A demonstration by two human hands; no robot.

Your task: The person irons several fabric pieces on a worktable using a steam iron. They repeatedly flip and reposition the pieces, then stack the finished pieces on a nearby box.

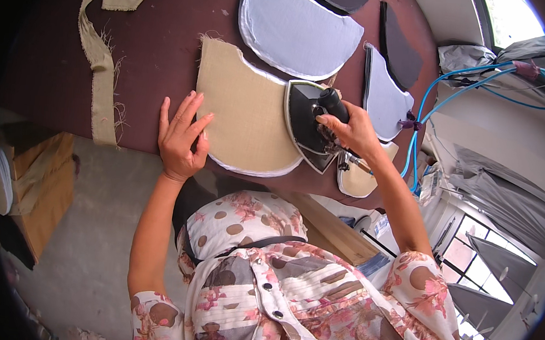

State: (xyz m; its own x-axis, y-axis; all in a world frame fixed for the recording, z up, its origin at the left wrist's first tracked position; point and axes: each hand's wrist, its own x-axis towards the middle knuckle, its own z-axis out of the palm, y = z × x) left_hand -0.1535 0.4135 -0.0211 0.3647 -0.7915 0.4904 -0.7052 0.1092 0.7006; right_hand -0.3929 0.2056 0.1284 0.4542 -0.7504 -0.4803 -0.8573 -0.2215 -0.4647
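My right hand (358, 131) grips the black handle of a steam iron (304, 115), whose soleplate overlaps the right side of a beige curved fabric piece (248, 106) with a white layer showing at its edge. Near the piece's left edge rests my left hand (182, 133), fingers spread, some fingertips on the fabric's margin and others on the dark red table cover (152, 57). Partly behind my right wrist and the iron's fitting lies a smaller beige piece (359, 178). Beyond the beige piece is a stack of light blue-grey curved pieces (296, 29).
A frayed beige fabric strip (101, 73) lies at the left. Another light blue-grey stack (384, 95) and dark pieces (399, 46) are at the right. Blue hoses (421, 114) hang beside the table's right edge. A cardboard box (43, 196) stands on the floor at lower left.
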